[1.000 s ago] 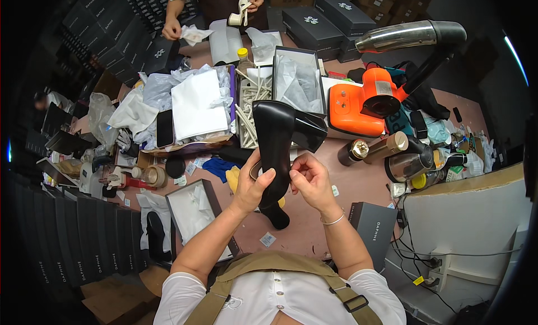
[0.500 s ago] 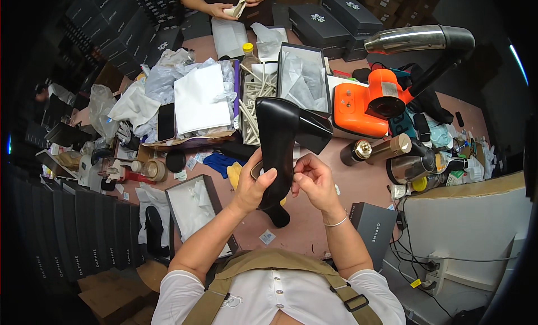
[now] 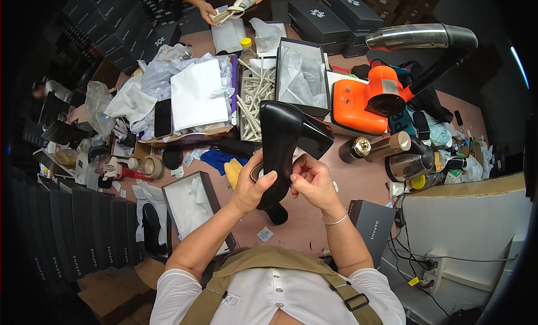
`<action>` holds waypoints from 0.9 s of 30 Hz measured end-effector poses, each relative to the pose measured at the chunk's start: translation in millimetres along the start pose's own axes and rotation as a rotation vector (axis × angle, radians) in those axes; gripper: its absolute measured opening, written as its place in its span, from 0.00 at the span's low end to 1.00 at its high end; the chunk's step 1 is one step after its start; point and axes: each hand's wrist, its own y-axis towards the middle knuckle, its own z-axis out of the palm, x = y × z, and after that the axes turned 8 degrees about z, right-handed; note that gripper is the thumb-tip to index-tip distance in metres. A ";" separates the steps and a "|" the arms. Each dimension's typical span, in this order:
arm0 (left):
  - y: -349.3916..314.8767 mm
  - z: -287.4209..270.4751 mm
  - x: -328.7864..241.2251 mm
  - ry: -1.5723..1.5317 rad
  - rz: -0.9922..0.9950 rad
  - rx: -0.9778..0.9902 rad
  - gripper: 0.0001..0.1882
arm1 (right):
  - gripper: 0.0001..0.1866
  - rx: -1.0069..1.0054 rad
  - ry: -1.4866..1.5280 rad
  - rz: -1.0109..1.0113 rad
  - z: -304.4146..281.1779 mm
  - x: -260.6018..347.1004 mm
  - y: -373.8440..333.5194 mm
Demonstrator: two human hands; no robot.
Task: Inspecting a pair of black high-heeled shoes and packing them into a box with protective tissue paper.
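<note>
Nearest: an olive strap (image 3: 206,302) over my white shirt (image 3: 258,286). A thin bracelet (image 3: 336,219) circles my right wrist.

Black heeled shoe (image 3: 278,129) is in my left grip (image 3: 247,185), raised in front of me over the pink surface (image 3: 302,238); block heel toward the far right. Left grip wraps its left side, thumb laid across the front. Right grip (image 3: 314,182) is narrow, fingers curled, thumb and forefinger at the shoe's right edge; cannot tell whether they pinch anything.

Below the shoe, a small label (image 3: 264,234). Left: open box (image 3: 212,193) with white tissue; beyond its left side, a second black shoe (image 3: 150,230) on white paper. Right: dark grey box (image 3: 365,227).

Further out: yellow cloth (image 3: 232,171) next to blue cloth (image 3: 221,163). Mid-surface, left to right: phone (image 3: 163,117), white sheets (image 3: 199,92), pale sticks (image 3: 255,109), orange machine (image 3: 350,109) with a metal tube (image 3: 409,36).

Beyond: yellow-capped bottle (image 3: 246,50). Far edge: a co-worker's hands (image 3: 207,12) hold a cream shoe (image 3: 238,8); dark boxes (image 3: 316,25) stand to the right.
</note>
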 end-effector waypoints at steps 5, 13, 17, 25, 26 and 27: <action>-0.9 -0.4 0.5 -0.048 -0.031 -0.002 0.30 | 0.04 0.005 0.031 -0.003 -0.6 -7.1 1.3; -2.3 -1.1 4.4 -0.094 -0.022 -0.035 0.28 | 0.05 -0.006 0.061 0.021 4.0 -6.4 4.1; -4.1 -3.6 10.6 -0.044 0.011 -0.019 0.28 | 0.05 0.020 0.067 0.041 2.7 -8.5 4.0; -6.0 -4.1 11.9 -0.420 -0.219 -0.070 0.26 | 0.05 0.052 0.099 0.030 3.7 -13.3 1.5; -5.2 -3.7 10.9 -0.527 -0.290 -0.093 0.25 | 0.06 0.050 0.129 0.020 6.4 -12.2 0.4; -5.3 -3.7 11.7 -0.560 -0.315 -0.106 0.25 | 0.05 0.040 0.105 0.020 8.2 -11.1 -1.0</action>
